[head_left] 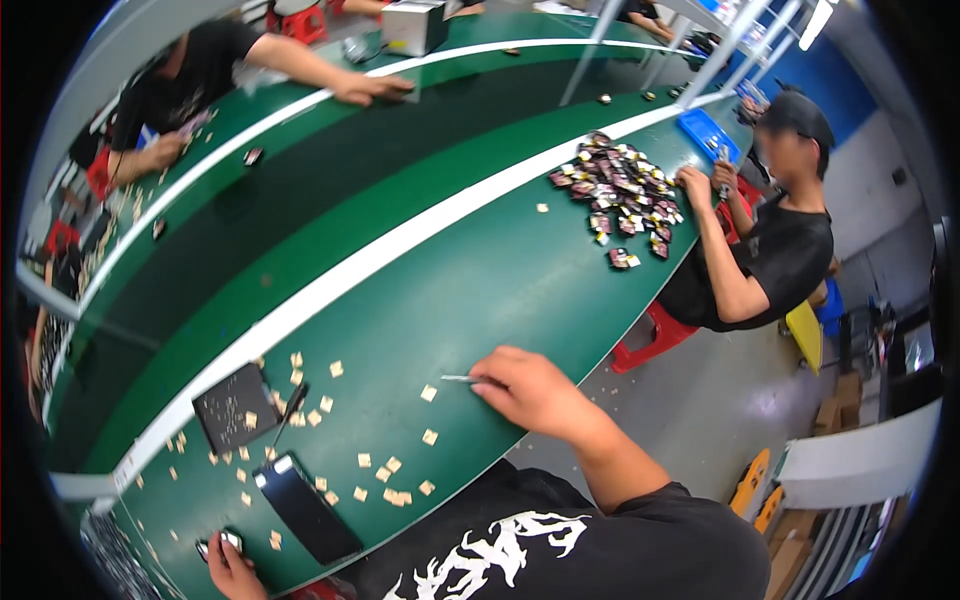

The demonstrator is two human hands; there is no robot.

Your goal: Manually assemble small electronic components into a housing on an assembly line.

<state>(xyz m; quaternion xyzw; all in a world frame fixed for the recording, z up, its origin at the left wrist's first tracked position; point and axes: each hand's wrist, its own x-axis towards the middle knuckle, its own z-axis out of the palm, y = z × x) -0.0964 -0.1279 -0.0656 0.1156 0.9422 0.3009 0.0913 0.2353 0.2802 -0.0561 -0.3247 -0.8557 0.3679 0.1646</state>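
Note:
My right hand (pixel 530 390) is closed round thin metal tweezers (pixel 458 379), whose tip points left over the green table (pixel 390 330). Just below that tip lies a small beige square piece (pixel 428 393). Many more such pieces are scattered to the left. At the lower left, my left hand (pixel 232 575) grips a small dark object with a shiny pale face (pixel 226 541); its exact kind is too small to make out. Between my hands are a long black box (pixel 305 508), a flat black tray-like piece (pixel 232 412) with pale specks, and a slim black-handled tool (pixel 291 404).
A heap of small dark packets (pixel 620 190) lies at the table's far right, beside a seated co-worker (pixel 790 220) and a blue tray (pixel 708 135). A dark conveyor belt (pixel 330 190) runs behind a white rail. Across it, another person's hand (pixel 370 88) reaches over.

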